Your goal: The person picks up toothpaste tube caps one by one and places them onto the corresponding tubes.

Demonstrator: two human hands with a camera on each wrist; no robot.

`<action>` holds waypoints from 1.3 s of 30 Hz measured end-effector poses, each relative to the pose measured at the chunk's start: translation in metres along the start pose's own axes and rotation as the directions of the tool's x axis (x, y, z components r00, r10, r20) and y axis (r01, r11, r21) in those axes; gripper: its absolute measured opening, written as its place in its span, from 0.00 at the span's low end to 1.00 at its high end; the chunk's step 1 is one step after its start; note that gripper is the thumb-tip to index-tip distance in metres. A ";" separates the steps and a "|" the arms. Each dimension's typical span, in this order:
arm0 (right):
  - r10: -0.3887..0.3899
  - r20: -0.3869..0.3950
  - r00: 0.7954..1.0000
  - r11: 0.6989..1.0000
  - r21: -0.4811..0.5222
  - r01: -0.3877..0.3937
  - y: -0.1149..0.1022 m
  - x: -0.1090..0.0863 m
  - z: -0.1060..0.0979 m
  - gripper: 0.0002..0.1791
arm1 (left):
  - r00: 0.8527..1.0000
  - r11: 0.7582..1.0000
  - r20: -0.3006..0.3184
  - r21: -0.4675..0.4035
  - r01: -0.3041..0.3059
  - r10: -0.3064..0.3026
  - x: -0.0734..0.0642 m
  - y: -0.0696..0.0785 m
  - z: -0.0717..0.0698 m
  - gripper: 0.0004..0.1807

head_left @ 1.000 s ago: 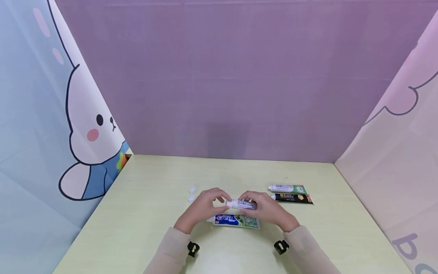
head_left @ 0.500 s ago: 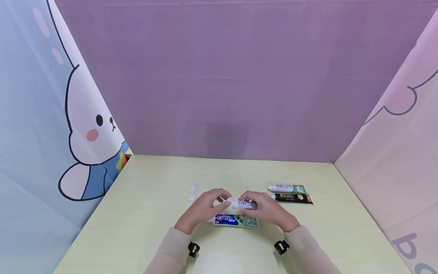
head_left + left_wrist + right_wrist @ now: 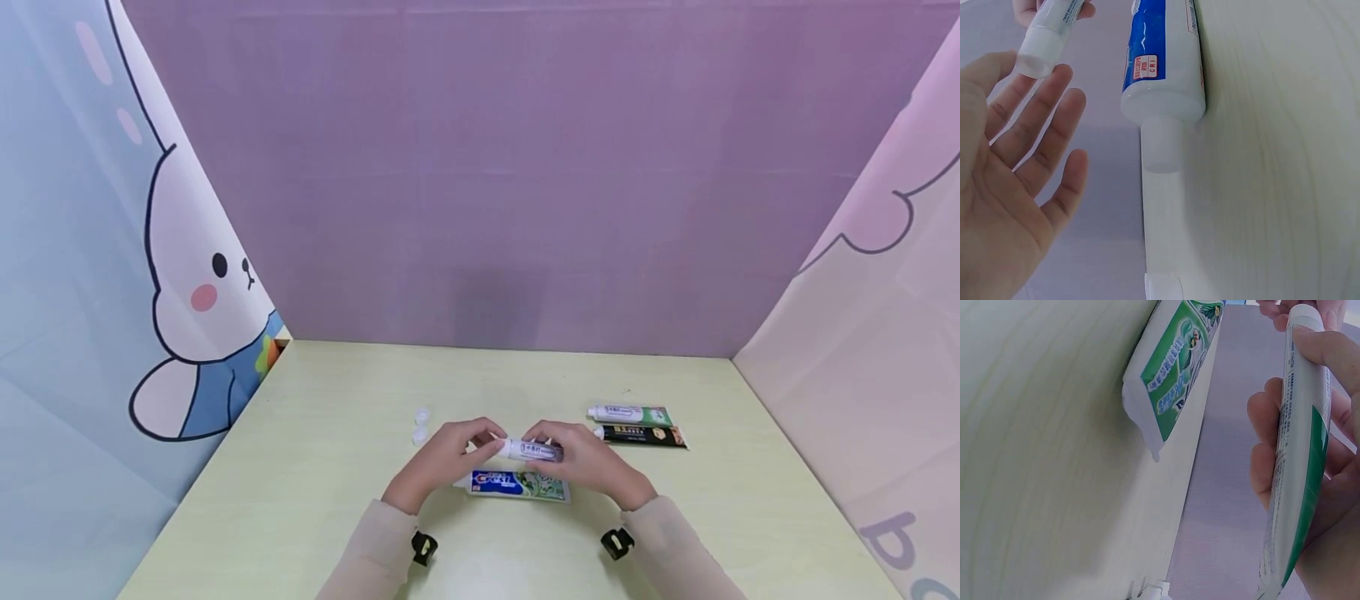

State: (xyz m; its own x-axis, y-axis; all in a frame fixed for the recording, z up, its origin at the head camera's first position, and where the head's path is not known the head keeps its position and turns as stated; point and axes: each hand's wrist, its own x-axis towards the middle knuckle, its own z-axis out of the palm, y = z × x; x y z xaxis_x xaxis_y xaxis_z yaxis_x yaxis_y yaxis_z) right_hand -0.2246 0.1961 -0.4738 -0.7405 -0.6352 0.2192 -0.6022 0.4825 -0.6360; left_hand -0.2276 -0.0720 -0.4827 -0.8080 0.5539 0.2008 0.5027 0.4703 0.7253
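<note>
A white toothpaste tube with a green stripe [image 3: 1300, 444] lies along my right hand [image 3: 588, 461], which grips it with the thumb on top and fingers curled underneath. At the tube's other end, my left hand [image 3: 450, 457] pinches the white cap [image 3: 1041, 50] between thumb and fingertips, the remaining fingers spread. The held tube points left, above a larger blue and green Crest toothpaste tube [image 3: 519, 485] lying on the table. In the left wrist view, that larger tube's neck end [image 3: 1163, 144] shows beside the left hand.
Two small white caps [image 3: 420, 435] lie left of the hands on the pale table [image 3: 330, 467]. At the right, a white and green toothpaste tube [image 3: 630, 415] lies behind a black one [image 3: 643, 435]. Printed cloth panels [image 3: 210, 333] border the sides; a purple panel [image 3: 480, 183] stands behind.
The left thumb and fingertips have shifted slightly around the cap end. The right hand keeps hold of the toothpaste tube in nearly the same place; the things on the table stay put.
</note>
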 end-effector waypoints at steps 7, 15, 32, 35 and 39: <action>0.003 0.004 1.000 1.000 0.014 -0.003 0.001 -0.001 0.001 0.15 | 1.000 1.000 -0.002 -0.022 -0.018 0.018 -0.001 -0.002 0.000 0.11; 0.011 0.004 1.000 1.000 0.008 -0.011 0.002 -0.001 0.002 0.14 | 0.997 0.997 -0.024 -0.027 -0.069 0.068 -0.001 0.001 -0.002 0.11; 0.014 -0.002 1.000 1.000 -0.002 -0.014 0.001 -0.001 0.001 0.15 | 1.000 1.000 -0.018 -0.016 -0.015 0.015 -0.001 0.002 -0.001 0.27; 0.011 0.000 1.000 1.000 0.001 -0.011 0.001 -0.001 0.001 0.15 | 1.000 1.000 -0.001 -0.008 0.017 -0.017 -0.001 0.002 0.000 0.23; 0.019 -0.004 1.000 1.000 -0.012 -0.019 0.001 -0.001 0.001 0.15 | 0.998 0.998 0.009 0.015 0.056 -0.056 -0.001 0.002 0.000 0.23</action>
State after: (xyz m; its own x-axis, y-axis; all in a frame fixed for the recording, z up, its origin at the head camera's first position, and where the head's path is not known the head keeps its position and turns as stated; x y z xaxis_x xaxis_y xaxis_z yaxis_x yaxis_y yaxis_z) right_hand -0.2244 0.1964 -0.4756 -0.7529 -0.6237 0.2103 -0.5918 0.5017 -0.6309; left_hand -0.2262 -0.0712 -0.4819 -0.8322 0.5327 0.1541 0.4614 0.5109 0.7253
